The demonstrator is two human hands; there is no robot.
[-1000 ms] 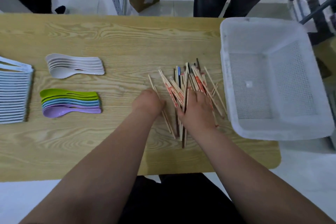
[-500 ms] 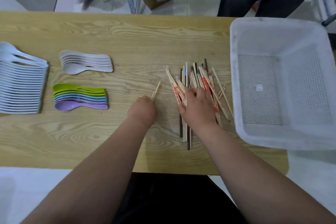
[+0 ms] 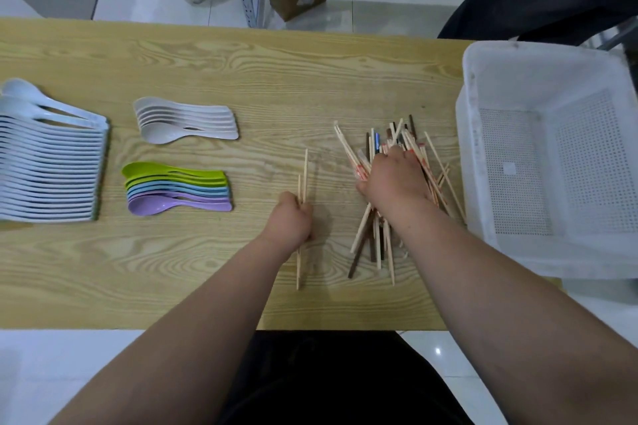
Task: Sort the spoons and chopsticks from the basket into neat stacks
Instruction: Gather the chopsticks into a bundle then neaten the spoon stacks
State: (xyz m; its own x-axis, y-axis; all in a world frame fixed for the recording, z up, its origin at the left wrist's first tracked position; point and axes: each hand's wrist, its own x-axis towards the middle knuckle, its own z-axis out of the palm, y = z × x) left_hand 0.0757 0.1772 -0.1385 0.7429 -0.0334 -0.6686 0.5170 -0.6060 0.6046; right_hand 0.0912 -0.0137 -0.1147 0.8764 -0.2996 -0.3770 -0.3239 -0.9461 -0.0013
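Left hand [image 3: 293, 221] pulled two chopsticks [image 3: 304, 172] clear; wood-grain table [image 3: 241, 62], tiled floor [image 3: 69, 373].

Soft, even light from above. A faint shadow lies right of the left hand [image 3: 292, 221]. The table [image 3: 207, 59] edges bend; the floor [image 3: 445, 355] glares slightly.

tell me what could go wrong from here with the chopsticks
1. The left hand grips two pale chopsticks with uneven ends; they may slip or end up unaligned.
2. The pile under the right hand is crossed and mixes pale, dark and red-printed sticks; pulling one out could scatter the others or mix the kinds.
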